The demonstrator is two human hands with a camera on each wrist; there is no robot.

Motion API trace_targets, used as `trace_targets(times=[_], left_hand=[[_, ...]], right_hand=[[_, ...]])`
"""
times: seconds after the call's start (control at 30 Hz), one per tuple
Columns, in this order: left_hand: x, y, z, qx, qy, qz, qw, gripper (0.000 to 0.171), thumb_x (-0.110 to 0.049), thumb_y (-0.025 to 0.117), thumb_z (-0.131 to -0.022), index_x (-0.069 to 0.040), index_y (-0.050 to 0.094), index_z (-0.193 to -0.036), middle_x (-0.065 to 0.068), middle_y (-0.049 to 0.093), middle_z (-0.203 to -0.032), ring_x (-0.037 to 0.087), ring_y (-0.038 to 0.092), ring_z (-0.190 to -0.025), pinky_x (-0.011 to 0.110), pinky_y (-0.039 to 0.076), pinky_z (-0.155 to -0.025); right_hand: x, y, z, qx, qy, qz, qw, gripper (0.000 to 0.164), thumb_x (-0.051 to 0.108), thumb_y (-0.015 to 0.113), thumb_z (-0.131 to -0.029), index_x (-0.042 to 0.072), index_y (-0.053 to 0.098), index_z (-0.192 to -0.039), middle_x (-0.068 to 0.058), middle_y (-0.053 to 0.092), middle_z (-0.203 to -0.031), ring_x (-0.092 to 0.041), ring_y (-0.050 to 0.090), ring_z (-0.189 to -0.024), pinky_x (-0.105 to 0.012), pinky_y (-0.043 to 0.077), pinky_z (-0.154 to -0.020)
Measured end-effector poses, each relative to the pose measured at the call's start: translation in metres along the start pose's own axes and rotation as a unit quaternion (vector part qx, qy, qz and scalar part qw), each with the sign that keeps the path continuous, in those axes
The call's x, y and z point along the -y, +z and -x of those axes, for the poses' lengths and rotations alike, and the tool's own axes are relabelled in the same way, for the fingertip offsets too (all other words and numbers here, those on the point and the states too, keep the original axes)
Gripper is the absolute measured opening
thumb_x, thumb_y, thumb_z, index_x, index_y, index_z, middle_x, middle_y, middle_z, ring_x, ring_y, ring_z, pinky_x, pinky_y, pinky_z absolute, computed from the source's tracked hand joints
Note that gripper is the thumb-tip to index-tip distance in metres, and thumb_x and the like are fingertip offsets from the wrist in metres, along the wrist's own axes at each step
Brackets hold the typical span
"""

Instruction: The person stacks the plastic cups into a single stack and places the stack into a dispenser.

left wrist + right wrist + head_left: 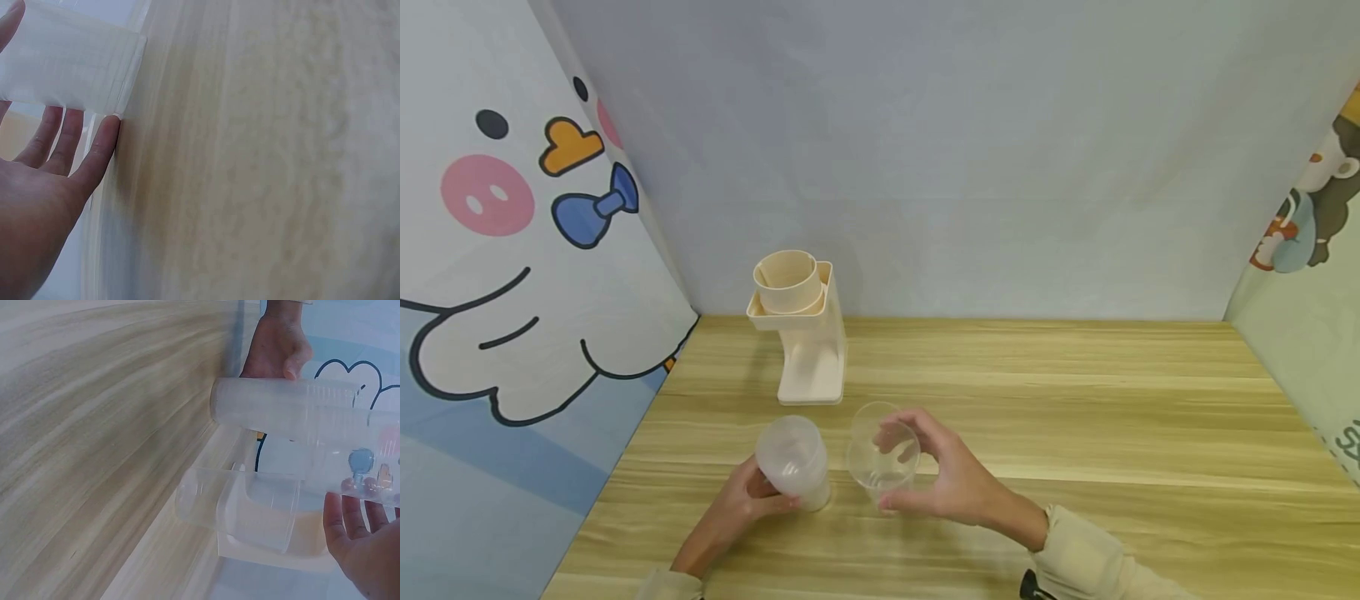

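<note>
Near the front of the table, a frosted stack of nested plastic cups (pixel 793 458) is upright, its base close to the tabletop. My left hand (pixel 741 500) grips it low down, thumb in front and fingers on the far side. To its right, my right hand (pixel 955 479) holds a clear plastic cup (pixel 880 454) between thumb and fingers, mouth upward. The right wrist view shows this held cup raised above the table. Another clear cup (pixel 237 503) stands on the table lower down in that view, in front of the cream stand.
Behind the hands is a cream stand (pixel 811 362) with a round sleeve (pixel 787 287) set in its top. The wood-grain table (pixel 1075 417) extends to the right. A pale cloth (pixel 962 167) hangs at the back, and printed cartoon cloths (pixel 512 275) line both sides.
</note>
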State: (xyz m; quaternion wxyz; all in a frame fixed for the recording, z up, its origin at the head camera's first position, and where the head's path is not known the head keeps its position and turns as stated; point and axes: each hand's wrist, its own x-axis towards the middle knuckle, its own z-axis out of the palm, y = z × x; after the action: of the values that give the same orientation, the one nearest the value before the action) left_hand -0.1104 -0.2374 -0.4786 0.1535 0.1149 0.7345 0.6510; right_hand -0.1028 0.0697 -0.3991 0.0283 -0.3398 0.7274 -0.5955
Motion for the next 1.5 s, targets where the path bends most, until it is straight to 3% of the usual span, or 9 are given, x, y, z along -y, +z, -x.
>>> trace_targets(times=[0.47,0.63,1.07,1.27,1.5], left_hand=[[0.0,0.001,0.0,-0.001,0.005,0.007,1.0,0.072,-0.005,0.076,-0.077,-0.004,0.037,-0.139,0.02,0.049,-0.13,0.021,0.058,-0.111,0.034,0.048,-0.088],[0.001,0.0,0.001,0.004,0.011,0.015,0.9998,0.071,-0.004,0.075,-0.078,-0.003,0.037,-0.138,0.02,0.049,-0.13,0.022,0.057,-0.111,0.033,0.048,-0.089],[0.001,0.001,0.0,0.004,0.015,0.014,0.9998,0.071,-0.003,0.074,-0.078,-0.003,0.037,-0.138,0.021,0.049,-0.13,0.021,0.057,-0.111,0.033,0.048,-0.089],[0.002,0.001,0.001,0.003,0.014,0.013,0.9998,0.07,-0.004,0.075,-0.078,-0.004,0.038,-0.138,0.02,0.05,-0.129,0.021,0.058,-0.111,0.034,0.049,-0.088],[0.002,0.0,0.0,0.005,0.015,0.015,0.9998,0.069,-0.003,0.074,-0.079,-0.004,0.038,-0.138,0.02,0.049,-0.13,0.022,0.058,-0.111,0.034,0.048,-0.089]], right_hand=[[0.0,-0.002,-0.006,-0.039,-0.02,0.002,0.999,0.068,0.011,0.084,-0.07,0.01,0.047,-0.126,-0.009,0.06,-0.111,-0.026,0.056,-0.103,-0.036,0.05,-0.079],[-0.001,-0.002,-0.01,-0.042,-0.031,-0.001,0.999,0.068,0.009,0.084,-0.07,0.008,0.047,-0.126,-0.012,0.059,-0.111,-0.027,0.056,-0.101,-0.04,0.051,-0.078],[-0.002,0.0,-0.015,-0.055,-0.052,-0.003,0.997,0.071,0.002,0.084,-0.067,0.004,0.045,-0.127,-0.016,0.059,-0.11,-0.031,0.055,-0.1,-0.033,0.05,-0.077],[0.008,0.001,-0.018,-0.06,-0.053,0.0,0.997,0.071,0.001,0.084,-0.067,0.001,0.046,-0.126,-0.016,0.059,-0.109,-0.03,0.056,-0.099,-0.031,0.05,-0.077],[0.035,0.002,-0.024,-0.067,-0.059,-0.001,0.996,0.065,-0.005,0.082,-0.066,-0.001,0.048,-0.12,-0.016,0.06,-0.105,-0.035,0.055,-0.095,-0.033,0.05,-0.075]])
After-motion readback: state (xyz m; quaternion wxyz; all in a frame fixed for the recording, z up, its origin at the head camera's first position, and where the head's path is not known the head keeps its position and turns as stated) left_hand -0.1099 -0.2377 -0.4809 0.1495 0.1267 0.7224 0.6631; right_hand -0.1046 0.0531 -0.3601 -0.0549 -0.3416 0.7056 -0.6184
